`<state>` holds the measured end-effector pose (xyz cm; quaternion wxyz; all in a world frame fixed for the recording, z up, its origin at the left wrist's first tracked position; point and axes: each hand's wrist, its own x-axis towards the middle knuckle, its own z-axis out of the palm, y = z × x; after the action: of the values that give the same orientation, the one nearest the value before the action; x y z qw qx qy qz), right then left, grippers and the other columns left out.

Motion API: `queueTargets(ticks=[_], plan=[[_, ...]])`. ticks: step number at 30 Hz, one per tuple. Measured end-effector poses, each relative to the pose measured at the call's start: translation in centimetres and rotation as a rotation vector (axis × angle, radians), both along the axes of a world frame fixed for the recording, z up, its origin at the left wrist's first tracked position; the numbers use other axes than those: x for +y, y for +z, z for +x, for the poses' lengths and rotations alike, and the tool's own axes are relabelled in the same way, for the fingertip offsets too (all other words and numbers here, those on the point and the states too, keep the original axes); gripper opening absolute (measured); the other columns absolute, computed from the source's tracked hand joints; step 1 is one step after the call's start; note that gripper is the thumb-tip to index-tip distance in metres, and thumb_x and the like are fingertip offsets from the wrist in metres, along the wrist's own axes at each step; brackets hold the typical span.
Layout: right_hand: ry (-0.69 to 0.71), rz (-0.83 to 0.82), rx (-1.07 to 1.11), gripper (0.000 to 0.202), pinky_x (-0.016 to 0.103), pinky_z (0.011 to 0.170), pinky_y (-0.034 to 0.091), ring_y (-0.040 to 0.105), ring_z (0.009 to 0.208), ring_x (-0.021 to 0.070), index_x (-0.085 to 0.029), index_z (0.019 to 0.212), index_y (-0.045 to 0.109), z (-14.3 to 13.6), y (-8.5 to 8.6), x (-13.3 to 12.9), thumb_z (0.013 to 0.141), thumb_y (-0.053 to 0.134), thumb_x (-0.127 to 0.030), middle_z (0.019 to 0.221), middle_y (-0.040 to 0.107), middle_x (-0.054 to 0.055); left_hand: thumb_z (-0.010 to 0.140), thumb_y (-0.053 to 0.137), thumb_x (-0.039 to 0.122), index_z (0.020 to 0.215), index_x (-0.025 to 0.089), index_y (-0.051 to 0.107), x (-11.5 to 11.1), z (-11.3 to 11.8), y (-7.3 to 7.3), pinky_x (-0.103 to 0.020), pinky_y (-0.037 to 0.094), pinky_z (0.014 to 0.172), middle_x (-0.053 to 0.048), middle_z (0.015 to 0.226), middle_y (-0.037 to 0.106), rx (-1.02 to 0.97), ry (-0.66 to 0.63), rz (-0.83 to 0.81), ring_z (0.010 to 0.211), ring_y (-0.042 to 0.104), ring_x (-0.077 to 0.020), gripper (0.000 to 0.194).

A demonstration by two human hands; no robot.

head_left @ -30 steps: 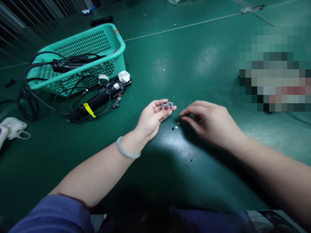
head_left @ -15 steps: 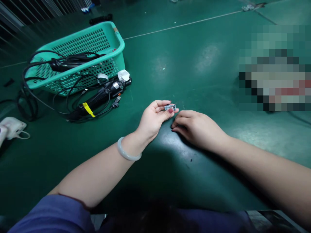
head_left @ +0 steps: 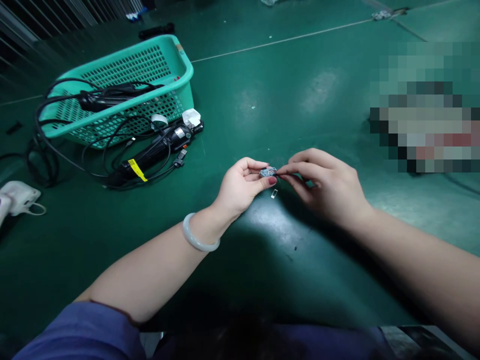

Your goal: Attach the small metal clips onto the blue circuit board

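Between the thumb and fingers of my left hand (head_left: 242, 187) is a small silvery-blue part (head_left: 267, 172), its details too small to make out. My right hand (head_left: 330, 185) is pinched at the right edge of that part, and whatever its fingertips grip is too small to name. A small pale rectangular piece (head_left: 274, 193) lies on the green table (head_left: 240, 280) just below the fingertips. My left wrist wears a pale bracelet (head_left: 198, 237).
A green basket (head_left: 131, 110) with black cabled devices stands at the upper left. Beside it lie a black tool (head_left: 150, 155) with a yellow tag and loose cables. A white adapter (head_left: 18, 195) sits at the left edge. A pixelated area covers the right.
My right hand has risen from the table and its fingertips now meet the small part. The left hand has shifted slightly right. The pale rectangular piece now shows on the table.
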<state>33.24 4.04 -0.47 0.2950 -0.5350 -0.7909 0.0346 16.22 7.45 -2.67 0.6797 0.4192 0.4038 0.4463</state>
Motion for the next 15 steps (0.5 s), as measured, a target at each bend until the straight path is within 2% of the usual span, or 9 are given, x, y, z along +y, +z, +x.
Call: queueTargets(ticks=[9,15], plan=[[0.051,0.036,-0.161,0.026,0.032,0.074,0.050,0.062,0.087,0.0198,-0.025,0.096,0.071,-0.04,0.27,0.06,0.093,0.045,-0.028,0.097,0.068,0.007,0.046,0.089,0.026,0.079,0.015,0.056,-0.05,-0.01,0.18,-0.034,0.049,0.087,0.000,0.079,0.068,0.037,-0.025,0.010,0.078,0.066,-0.0121,0.048],[-0.006,-0.019,0.011,0.019,0.033,0.071,0.052,0.064,0.083,0.0191,-0.027,0.091,0.072,-0.23,-0.15,0.19,0.089,0.053,-0.029,0.095,0.068,0.006,0.046,0.089,0.025,0.078,0.015,0.056,-0.05,-0.12,0.16,-0.035,0.049,0.088,0.000,0.079,0.067,0.020,-0.062,0.003,0.078,0.066,-0.0123,0.047]])
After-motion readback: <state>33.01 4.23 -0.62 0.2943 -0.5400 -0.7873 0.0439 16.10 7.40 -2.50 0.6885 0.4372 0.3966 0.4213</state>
